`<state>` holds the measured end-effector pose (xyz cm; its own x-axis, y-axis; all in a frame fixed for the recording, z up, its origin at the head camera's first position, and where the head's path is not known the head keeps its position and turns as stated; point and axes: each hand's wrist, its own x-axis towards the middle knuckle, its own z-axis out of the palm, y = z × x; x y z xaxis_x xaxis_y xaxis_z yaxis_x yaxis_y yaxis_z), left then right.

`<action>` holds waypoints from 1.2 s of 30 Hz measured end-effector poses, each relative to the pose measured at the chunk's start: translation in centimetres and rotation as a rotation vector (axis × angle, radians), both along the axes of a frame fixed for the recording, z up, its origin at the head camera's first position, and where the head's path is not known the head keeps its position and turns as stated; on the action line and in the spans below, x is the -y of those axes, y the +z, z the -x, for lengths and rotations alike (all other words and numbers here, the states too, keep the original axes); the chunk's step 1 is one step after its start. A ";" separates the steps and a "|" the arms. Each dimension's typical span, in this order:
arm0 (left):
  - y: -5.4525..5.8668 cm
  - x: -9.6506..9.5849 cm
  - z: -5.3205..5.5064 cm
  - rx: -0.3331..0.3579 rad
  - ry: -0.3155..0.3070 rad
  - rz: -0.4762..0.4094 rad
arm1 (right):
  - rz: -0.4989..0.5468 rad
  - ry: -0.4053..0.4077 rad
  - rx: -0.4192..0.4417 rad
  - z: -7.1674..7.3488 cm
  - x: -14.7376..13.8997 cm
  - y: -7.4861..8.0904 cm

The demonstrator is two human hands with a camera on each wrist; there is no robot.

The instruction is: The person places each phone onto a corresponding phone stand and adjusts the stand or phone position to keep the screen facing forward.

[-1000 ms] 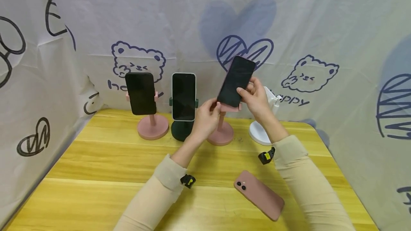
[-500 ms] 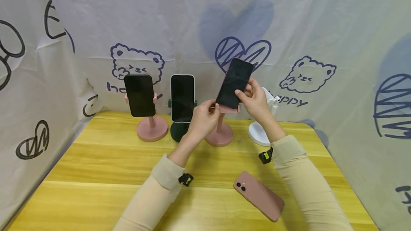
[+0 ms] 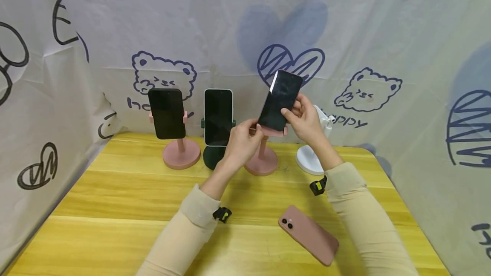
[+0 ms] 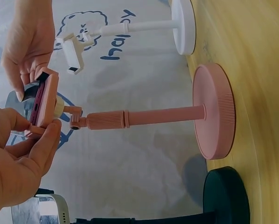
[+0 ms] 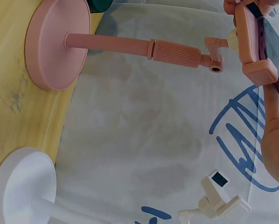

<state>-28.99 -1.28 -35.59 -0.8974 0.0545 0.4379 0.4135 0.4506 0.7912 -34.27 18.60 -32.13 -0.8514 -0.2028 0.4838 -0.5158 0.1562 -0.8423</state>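
Note:
My right hand [image 3: 307, 118] grips a dark-screened phone [image 3: 281, 99] by its right side, thumb across the screen. The phone leans to the right, with its lower end in the clamp [image 4: 48, 100] of a pink phone stand [image 3: 262, 163]. At the clamp's left end, the fingers of my left hand [image 3: 242, 142] pinch the movable jaw. The left wrist view shows the phone's purple edge [image 4: 37, 105] lying along the pink clamp. A pink phone [image 3: 308, 235] lies on the table with its camera side up.
To the left stand a pink stand [image 3: 182, 154] bearing a black phone [image 3: 167, 113] and a dark green stand [image 3: 214, 156] bearing a white-framed phone [image 3: 218, 117]. A white stand [image 3: 308, 161] is partly hidden behind my right arm. A printed cloth [image 3: 230, 20] hangs behind the table.
The head view shifts slightly. A bright reflection appears along the held phone's left edge. Both hands keep the same holds, with hardly any movement.

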 end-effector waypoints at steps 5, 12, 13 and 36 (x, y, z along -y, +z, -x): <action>-0.1 0.2 -0.1 -0.024 -0.002 -0.003 | -0.044 0.008 -0.017 -0.1 -0.1 0.2; -0.3 0.3 -0.4 -0.029 -0.008 -0.014 | -0.202 -0.027 0.004 -0.4 -0.2 0.5; -0.3 0.3 -0.4 -0.031 -0.006 -0.019 | -0.220 -0.031 0.007 -0.4 -0.2 0.5; -0.6 -0.3 -0.3 -0.071 -0.018 -0.034 | -0.197 0.049 0.091 -0.7 -0.7 0.5</action>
